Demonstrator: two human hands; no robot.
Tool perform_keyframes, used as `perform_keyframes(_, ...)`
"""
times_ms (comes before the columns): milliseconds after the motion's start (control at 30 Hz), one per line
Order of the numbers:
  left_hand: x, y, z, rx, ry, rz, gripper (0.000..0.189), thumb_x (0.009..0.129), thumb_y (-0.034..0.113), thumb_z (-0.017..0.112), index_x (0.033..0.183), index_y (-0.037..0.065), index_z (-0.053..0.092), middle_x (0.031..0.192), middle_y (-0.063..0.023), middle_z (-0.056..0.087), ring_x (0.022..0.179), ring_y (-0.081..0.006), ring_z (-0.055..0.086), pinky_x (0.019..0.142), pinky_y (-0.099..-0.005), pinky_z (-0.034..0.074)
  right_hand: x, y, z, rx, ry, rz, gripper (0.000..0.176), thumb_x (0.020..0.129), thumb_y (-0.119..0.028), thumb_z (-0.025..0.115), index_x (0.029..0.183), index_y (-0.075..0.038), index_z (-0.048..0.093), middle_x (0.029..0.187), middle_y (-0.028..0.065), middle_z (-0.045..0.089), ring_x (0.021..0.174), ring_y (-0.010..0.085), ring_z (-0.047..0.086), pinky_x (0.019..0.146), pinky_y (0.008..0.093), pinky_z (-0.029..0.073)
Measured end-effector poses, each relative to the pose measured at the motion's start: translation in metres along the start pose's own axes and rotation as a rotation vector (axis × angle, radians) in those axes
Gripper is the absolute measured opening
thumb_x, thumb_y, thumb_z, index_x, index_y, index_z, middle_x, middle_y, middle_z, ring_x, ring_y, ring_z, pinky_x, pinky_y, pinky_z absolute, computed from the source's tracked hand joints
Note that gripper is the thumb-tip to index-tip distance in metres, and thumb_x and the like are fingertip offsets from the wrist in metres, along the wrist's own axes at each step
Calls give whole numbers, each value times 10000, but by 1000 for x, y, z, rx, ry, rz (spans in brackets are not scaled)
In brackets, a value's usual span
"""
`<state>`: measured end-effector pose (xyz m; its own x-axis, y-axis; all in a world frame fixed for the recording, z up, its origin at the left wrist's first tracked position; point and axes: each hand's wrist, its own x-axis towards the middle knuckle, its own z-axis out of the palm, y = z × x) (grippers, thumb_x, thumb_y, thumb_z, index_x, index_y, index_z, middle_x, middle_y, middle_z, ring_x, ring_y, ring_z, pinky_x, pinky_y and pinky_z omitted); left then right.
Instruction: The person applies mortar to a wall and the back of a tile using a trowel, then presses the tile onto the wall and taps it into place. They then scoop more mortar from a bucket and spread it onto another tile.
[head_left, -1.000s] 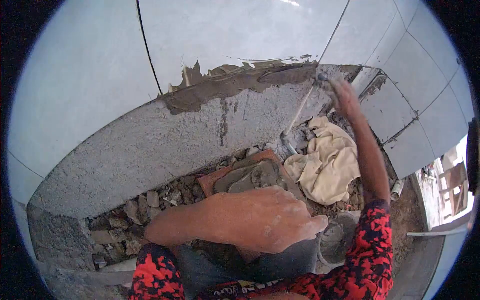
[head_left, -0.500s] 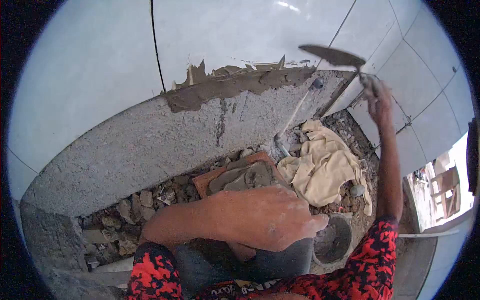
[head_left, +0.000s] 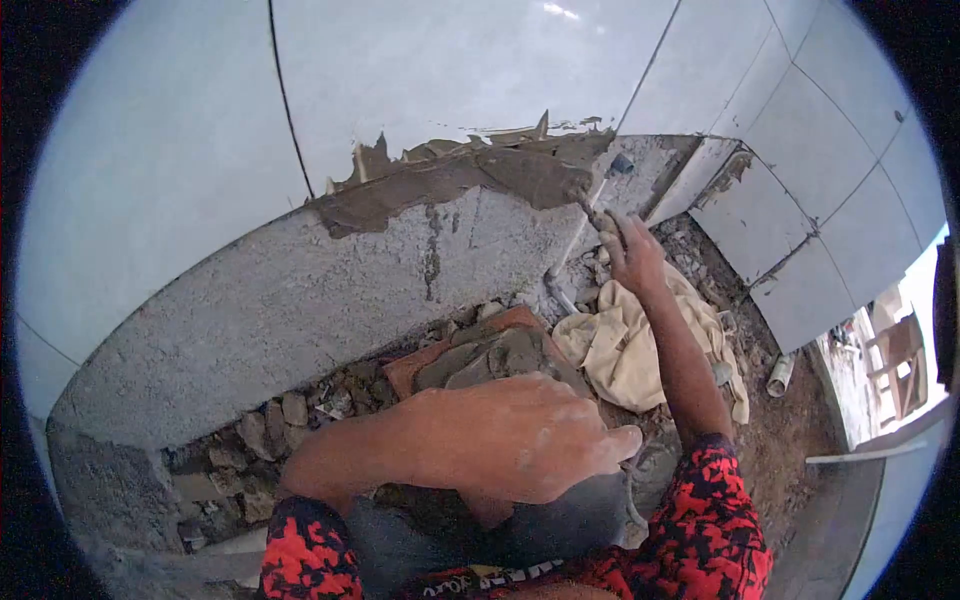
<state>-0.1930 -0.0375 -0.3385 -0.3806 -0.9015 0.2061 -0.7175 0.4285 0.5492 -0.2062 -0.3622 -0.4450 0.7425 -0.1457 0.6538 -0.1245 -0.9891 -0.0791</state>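
A mortar-coated trowel (head_left: 540, 178) is gripped at its handle by the right hand (head_left: 630, 245), with the fingers wrapped narrowly around it. With the beige cloth (head_left: 620, 350) taken as landmark, the trowel is placed above and to the left of it, its blade laid against the wet mortar band (head_left: 385, 200) that is spread along the wall. The right hand is held just above the upper edge of the cloth, and part of the cloth is covered by the right forearm. The blade is pointed leftward, away from the fingers, and is hard to tell from the mortar under it.

The left hand (head_left: 540, 435) is positioned below and to the left of the cloth, well apart from the trowel. Its back is turned upward and its fingers are curled in; whether anything is held beneath the palm cannot be told.

Directly left of the cloth, a reddish board (head_left: 405, 375) is loaded with a mortar mound (head_left: 490, 360), partly hidden by the left hand. Below the cloth, a round bucket (head_left: 632, 505) is partly covered by the right sleeve (head_left: 710, 520). Above and left of the cloth, a thin pipe (head_left: 572, 245) is run up the wall. Farther left of the cloth, rubble (head_left: 270, 425) is strewn along the wall's foot.
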Motion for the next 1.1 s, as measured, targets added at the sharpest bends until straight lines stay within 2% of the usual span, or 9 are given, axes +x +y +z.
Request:
perform_keyframes(333,1,0,-1,-11,4,-11,219,824,138,427,973,-10,490,699,-169,575,732,-346,608,666,-450,467,-4,108,-33,-89,-25,167,341,872,-292,483,1152,-98,508,1087,183,543,974,384,524,814,426,434)
perform_keyframes(500,6,-2,-1,-35,-34,-20,219,830,143,427,973,-12,489,677,-166,570,695,-348,608,635,-452,473,-44,113,-4,-32,22,306,398,884,-310,467,1126,-2,543,1110,228,559,1034,371,531,891,401,402)
perform_keyframes(567,6,-4,2,-25,-41,-25,230,854,178,424,987,3,492,738,-174,587,736,-351,607,640,-451,474,-56,60,-3,285,-26,449,438,895,-344,440,1131,12,537,1136,217,553,1069,351,515,923,382,373)
perform_keyframes(667,9,-4,-1,4,-90,-69,239,877,212,420,1001,22,495,804,-178,607,780,-354,607,647,-449,476,-80,15,37,554,80,564,443,910,-353,429,1183,-15,515,1000,113,601,843,192,562,747,315,442)
perform_keyframes(700,11,-3,-2,16,-133,-102,236,877,212,419,1000,27,495,809,-175,610,783,-354,607,650,-448,477,-77,-11,30,871,-34,824,424,913,-361,425,1138,-19,531,917,86,604,732,160,561,651,287,450)
perform_keyframes(733,11,-2,-2,13,-139,-100,236,877,212,419,1000,27,495,809,-175,610,783,-354,607,650,-448,477,-73,-23,33,871,-32,831,424,913,-361,425,1138,-19,531,917,86,604,732,160,561,651,287,450)
perform_keyframes(800,10,0,-3,45,-142,-108,241,877,212,413,1010,33,504,822,-170,615,790,-351,610,658,-448,482,-66,-41,37,1360,-59,951,308,913,-323,418,1026,-51,507,812,88,559,672,178,549,582,295,466)
perform_keyframes(900,7,1,-3,-14,-122,-96,248,879,208,403,1019,37,514,827,-172,616,789,-351,611,665,-448,485,-49,-66,25,1602,-71,1012,285,914,-338,406,986,-77,495,755,61,541,578,155,507,492,286,438)
perform_keyframes(1100,3,5,-5,14,-84,-61,265,880,207,395,1032,30,521,839,-180,617,787,-344,616,669,-441,491,-28,-92,17,1816,-83,1088,304,919,-359,385,1014,-83,471,763,61,532,600,165,509,525,293,449)
